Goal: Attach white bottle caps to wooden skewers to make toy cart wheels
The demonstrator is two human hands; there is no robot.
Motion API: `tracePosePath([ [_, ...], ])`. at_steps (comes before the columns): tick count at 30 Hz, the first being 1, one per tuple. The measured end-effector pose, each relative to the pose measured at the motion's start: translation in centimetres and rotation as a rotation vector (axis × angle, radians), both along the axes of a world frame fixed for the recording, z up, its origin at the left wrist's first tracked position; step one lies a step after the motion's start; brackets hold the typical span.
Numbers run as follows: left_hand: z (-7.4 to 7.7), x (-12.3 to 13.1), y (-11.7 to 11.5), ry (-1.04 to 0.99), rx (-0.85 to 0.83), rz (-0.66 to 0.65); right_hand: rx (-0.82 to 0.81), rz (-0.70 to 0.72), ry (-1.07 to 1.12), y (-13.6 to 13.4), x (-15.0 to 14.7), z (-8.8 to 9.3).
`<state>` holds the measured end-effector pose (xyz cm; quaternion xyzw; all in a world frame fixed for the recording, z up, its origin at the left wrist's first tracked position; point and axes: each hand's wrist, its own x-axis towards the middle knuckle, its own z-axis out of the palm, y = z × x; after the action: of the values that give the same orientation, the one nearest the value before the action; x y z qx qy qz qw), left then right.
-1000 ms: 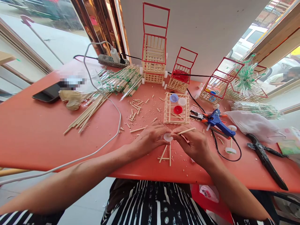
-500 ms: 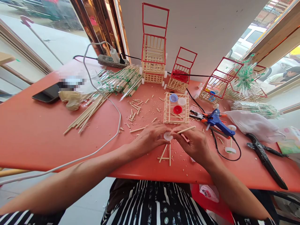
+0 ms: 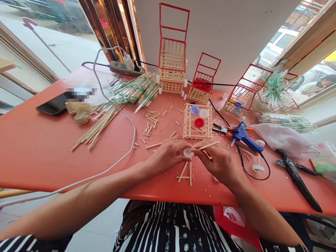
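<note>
Near the front middle of the table, my left hand is closed on a small round white cap. My right hand is closed round a thin wooden stick, its fingertips touching the cap's right edge. Just below the hands, several cut sticks lie on the tabletop. Right above them sits a stick lattice frame holding a blue cap, a white cap and a red cap.
On the red table, a blue glue gun lies beside pliers at right, with black-handled cutters farther out. Stick carts stand behind. Bundled sticks, a phone and a white cable are at left.
</note>
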<state>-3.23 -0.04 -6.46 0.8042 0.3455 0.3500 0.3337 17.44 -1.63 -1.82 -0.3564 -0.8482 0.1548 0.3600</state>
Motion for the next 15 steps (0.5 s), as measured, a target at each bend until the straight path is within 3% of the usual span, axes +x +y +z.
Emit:
tracePosePath([
  [15,0.25,0.07,-0.01,0.033,-0.007,0.004,0.016,0.001,0.008,0.13,-0.13,-0.12],
])
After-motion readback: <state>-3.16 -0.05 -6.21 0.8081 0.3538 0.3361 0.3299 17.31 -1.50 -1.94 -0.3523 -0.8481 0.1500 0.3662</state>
